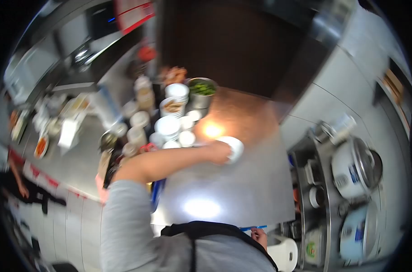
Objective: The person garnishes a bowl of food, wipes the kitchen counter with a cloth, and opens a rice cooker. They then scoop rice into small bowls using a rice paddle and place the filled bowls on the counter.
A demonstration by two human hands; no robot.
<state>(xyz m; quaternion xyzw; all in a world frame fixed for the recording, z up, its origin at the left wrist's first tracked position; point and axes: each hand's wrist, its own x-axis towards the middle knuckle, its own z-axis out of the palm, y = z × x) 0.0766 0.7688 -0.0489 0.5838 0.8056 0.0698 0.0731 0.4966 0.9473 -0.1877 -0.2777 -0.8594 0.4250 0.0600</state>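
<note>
My left arm reaches across the steel table (pixel 242 195), and my left hand (pixel 220 152) is closed on the edge of a white bowl (pixel 235 149). The bowl is a little blurred, and its inside cannot be made out. My right hand (pixel 259 237) is low beside my body, past the table's front edge, with its fingers curled at a thin blue stick (pixel 255 227), perhaps a pen. Left of the bowl stand small white containers (pixel 187 138) and a larger white tub (pixel 168 127). Behind them is a metal pot of chopped greens (pixel 201 88).
Sauce bottles (pixel 144 94) and jars crowd the table's left side. On the right, a metal shelf (pixel 326 217) holds a large lidded cooker (pixel 353 170) and a pale blue one (pixel 360 233). A white stool (pixel 285 254) stands below. Another person's arm (pixel 19 179) shows far left.
</note>
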